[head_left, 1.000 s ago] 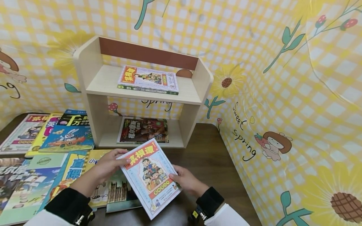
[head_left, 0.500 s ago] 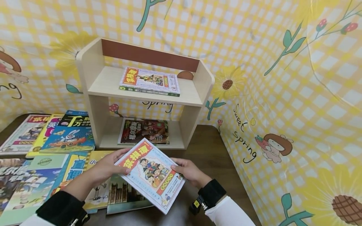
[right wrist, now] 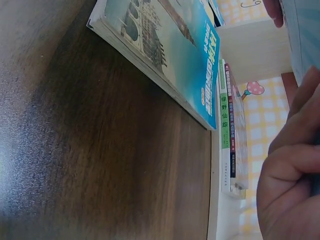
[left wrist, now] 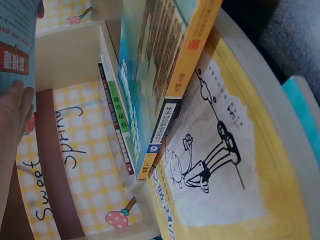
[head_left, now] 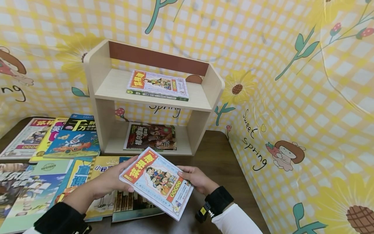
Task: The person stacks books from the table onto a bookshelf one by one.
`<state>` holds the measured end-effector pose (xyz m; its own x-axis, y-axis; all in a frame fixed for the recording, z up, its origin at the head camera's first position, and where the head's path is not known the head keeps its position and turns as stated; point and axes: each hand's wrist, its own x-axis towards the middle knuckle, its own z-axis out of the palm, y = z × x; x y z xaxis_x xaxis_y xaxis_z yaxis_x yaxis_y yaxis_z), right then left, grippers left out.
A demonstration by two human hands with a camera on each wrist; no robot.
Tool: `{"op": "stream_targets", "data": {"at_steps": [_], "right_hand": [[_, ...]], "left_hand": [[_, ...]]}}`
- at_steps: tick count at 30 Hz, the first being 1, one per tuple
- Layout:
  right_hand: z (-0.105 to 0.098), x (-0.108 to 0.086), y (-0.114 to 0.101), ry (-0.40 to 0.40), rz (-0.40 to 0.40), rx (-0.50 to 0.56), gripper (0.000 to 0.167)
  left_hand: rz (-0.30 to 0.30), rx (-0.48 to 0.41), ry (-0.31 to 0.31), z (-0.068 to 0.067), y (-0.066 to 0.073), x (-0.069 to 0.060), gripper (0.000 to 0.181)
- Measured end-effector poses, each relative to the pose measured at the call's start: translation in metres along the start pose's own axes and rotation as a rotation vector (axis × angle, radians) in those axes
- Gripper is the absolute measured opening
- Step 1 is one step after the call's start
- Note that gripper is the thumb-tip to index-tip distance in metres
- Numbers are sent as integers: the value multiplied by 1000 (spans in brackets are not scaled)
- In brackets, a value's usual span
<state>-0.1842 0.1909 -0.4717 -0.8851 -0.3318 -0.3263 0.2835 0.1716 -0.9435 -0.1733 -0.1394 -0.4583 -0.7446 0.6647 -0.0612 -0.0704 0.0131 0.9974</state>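
The left hand (head_left: 117,178) has hold of the comic-covered book (head_left: 159,183) at its nine o'clock side, thumb along the near edge, though the grip under there is mostly hidden. The right hand (head_left: 198,178) is clamped on it too, a proper pinch at about three o'clock with the thumb on the cover and the other fingers tucked behind.

So what could go wrong? My bet is the left side: that hold looks like it's mostly on the edge, so if the right pinch loosened, the book could swivel or slide off. It's also tilted, so the near corner could clip the building-cover book (head_left: 128,203) if both hands dipped. And the lower compartment has a board overhead, so a book lifted too high in that direction could bump it.

As for where it sits: from the left hand the book is at three o'clock, from the right hand nine o'clock, touching both and looking lifted clear of the table (head_left: 219,156). The building-cover book lies at eight o'clock from it, with the yellow book (head_left: 103,208) just past that. The wooden shelf unit (head_left: 103,126) stands at twelve o'clock, with the dark-covered book (head_left: 152,136) lying flat down low and a small stack of books (head_left: 159,84) flat up top.
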Motion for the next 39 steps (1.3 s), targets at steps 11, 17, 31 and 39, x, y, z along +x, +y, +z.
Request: {"op": "stream_targets", "data": {"at_steps": [11,17,31,39], "right_hand": [[6,-6,-8,218,-6,241,49],[26,-19,-9,160,-42,267,50],[66,-29,-7,113,-345,145,93],[81,-28,-12,152,-407,64,105]], "left_hand": [[-31,22,217,8,0,-7,112],[-26,127,349,14,-1,-8,113],[-23,280,525,22,-2,-13,116],[-46,335,610,21,-1,-27,116]]}}
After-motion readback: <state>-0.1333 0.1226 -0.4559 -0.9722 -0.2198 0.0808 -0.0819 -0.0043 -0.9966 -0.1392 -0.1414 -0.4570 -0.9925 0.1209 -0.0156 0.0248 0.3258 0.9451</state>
